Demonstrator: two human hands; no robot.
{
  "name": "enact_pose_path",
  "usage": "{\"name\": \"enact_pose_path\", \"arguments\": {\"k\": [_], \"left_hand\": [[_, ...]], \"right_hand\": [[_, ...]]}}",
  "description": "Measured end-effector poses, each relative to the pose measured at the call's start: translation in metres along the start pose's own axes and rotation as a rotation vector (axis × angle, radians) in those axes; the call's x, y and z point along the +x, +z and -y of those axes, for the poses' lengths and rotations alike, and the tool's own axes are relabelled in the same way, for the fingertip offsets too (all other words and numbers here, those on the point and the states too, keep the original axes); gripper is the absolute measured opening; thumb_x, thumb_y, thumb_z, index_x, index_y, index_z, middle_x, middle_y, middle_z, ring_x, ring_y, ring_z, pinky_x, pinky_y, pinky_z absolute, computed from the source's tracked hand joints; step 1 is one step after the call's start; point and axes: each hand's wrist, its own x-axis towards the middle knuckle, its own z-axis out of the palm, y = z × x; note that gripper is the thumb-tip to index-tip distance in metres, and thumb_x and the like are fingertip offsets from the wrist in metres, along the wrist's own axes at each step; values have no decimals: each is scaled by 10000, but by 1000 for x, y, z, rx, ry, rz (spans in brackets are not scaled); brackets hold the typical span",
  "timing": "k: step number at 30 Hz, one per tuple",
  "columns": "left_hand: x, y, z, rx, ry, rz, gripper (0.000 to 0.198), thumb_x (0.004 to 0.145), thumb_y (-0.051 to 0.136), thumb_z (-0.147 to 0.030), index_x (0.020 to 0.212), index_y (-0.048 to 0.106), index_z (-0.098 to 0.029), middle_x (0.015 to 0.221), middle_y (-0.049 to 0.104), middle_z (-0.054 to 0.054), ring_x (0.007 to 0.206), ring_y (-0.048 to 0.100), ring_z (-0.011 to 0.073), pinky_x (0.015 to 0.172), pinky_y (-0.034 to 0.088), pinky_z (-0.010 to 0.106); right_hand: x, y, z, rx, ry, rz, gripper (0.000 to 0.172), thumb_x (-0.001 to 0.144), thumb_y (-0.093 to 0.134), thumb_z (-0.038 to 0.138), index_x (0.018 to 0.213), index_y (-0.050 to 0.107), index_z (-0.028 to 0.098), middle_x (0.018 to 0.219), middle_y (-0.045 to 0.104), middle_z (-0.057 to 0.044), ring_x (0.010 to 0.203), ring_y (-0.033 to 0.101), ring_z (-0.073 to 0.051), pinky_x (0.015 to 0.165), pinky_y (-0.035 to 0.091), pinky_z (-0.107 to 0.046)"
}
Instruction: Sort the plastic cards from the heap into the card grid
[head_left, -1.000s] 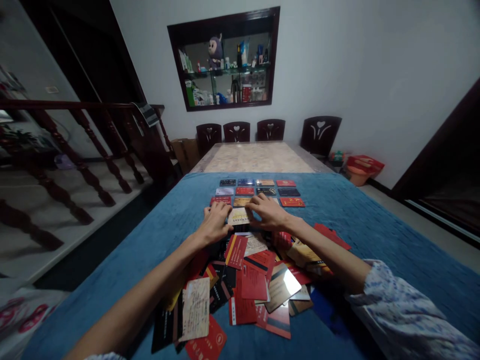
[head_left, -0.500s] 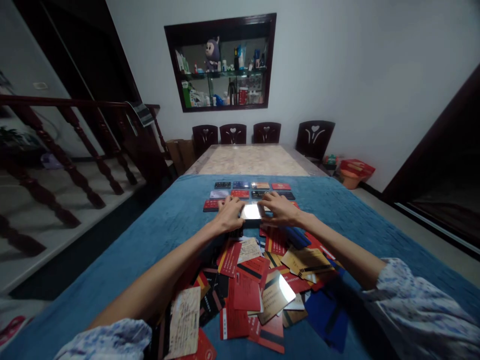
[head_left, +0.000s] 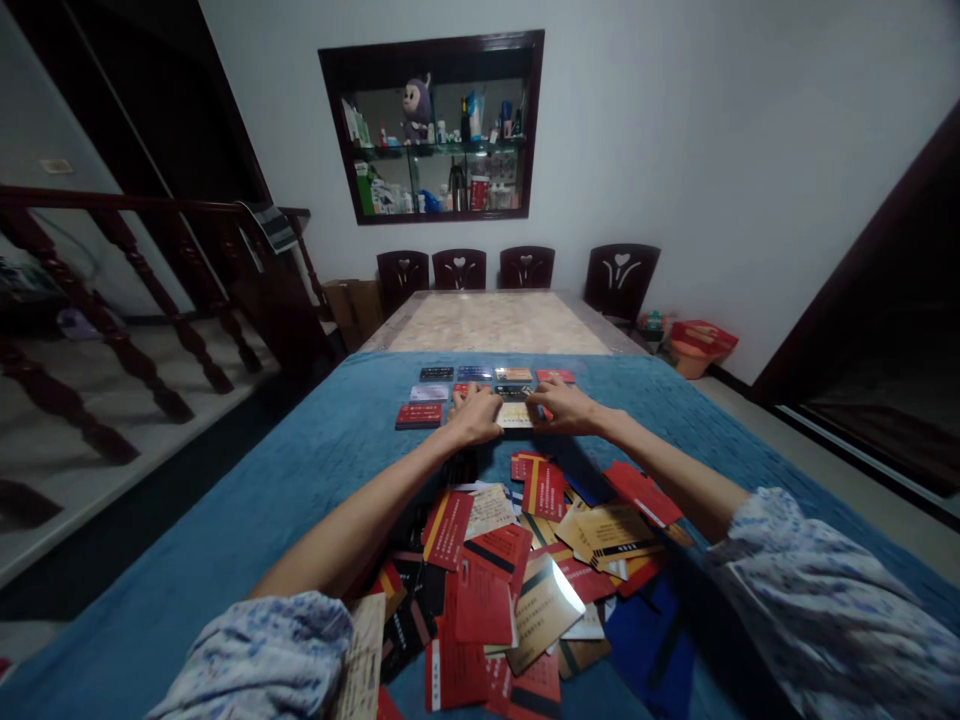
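Observation:
Between my two hands lies a pale gold card point(head_left: 514, 415), at the near row of a grid of cards. My left hand point(head_left: 478, 412) has its fingers closed on the card's left edge. On the opposite edge, my right hand point(head_left: 564, 406) grips with bent fingers. A red card stack point(head_left: 419, 416) is left of my left hand, and a light purple card point(head_left: 429, 393) sits behind that. Closer to me is a loose heap of cards, with a red card point(head_left: 484, 602) and a gold card point(head_left: 546, 610) on top.
A blue cloth point(head_left: 300, 470) covers the near part of the table point(head_left: 502, 320). Dark chairs point(head_left: 622, 280) stand along its far side. A wooden railing point(head_left: 150, 320) runs at the left, and an orange bucket point(head_left: 694, 358) stands on the floor at right.
Both hands have moved slightly forward with the pale card, bringing it against the near row of the grid. The card's bright glare has faded, and the view has shifted a little.

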Motion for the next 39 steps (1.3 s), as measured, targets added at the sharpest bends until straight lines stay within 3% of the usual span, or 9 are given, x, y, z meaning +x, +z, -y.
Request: {"name": "enact_pose_path", "arguments": {"k": [7, 18, 27, 39], "left_hand": [[12, -2, -6, 51, -24, 104, 177, 732, 694, -239, 890, 627, -196, 1180, 587, 102, 1232, 394, 363, 967, 389, 595], [21, 2, -2, 35, -125, 213, 245, 754, 708, -302, 963, 607, -224, 1120, 602, 102, 1274, 359, 384, 966, 377, 643], [29, 9, 6, 79, 15, 224, 161, 774, 707, -293, 825, 610, -175, 1090, 625, 105, 1229, 398, 355, 1001, 332, 664], [32, 13, 11, 64, -21, 223, 255, 745, 722, -321, 947, 659, -179, 1194, 584, 134, 1287, 326, 415, 1012, 291, 695]], "right_hand": [[12, 6, -9, -30, 57, 92, 317, 780, 653, 318, 1074, 695, 208, 1210, 601, -158, 1179, 460, -366, 836, 463, -417], [22, 14, -18, -28, 84, 157, 343, 795, 596, 361, 1103, 691, 244, 1179, 635, -138, 1188, 489, -368, 843, 459, -411], [22, 9, -7, -63, 89, 167, 324, 804, 542, 328, 1058, 703, 210, 1122, 674, -150, 1167, 506, -388, 869, 466, -478], [40, 15, -13, -77, 119, 248, 404, 711, 605, 326, 1092, 718, 255, 1216, 647, -125, 1219, 464, -397, 947, 417, -530]]}}
